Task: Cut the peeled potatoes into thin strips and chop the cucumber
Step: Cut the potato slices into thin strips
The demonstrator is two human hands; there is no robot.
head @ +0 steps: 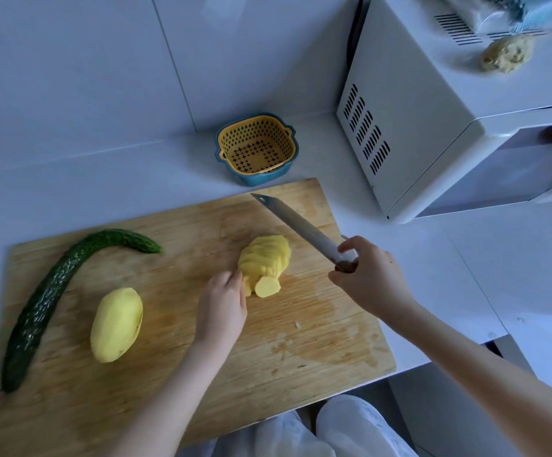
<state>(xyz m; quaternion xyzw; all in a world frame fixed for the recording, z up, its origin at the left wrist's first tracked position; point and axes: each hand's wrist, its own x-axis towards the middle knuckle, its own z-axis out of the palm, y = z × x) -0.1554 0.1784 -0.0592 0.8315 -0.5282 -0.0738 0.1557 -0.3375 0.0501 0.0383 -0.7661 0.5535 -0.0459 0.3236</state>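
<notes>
Cutting a potato on the board

The right hand (368, 275) grips the knife (301, 230); the left hand's (223, 306) curled fingers touch the sliced potato (264, 258), mid-frame.

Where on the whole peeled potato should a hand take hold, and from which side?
Across its narrow middle, from above, with the left hand, since the right hand holds the knife. The whole peeled potato lies flat on the cutting board, long axis running near to far, so fingers and thumb can span its short width; the tapered ends would probably slip.
</notes>
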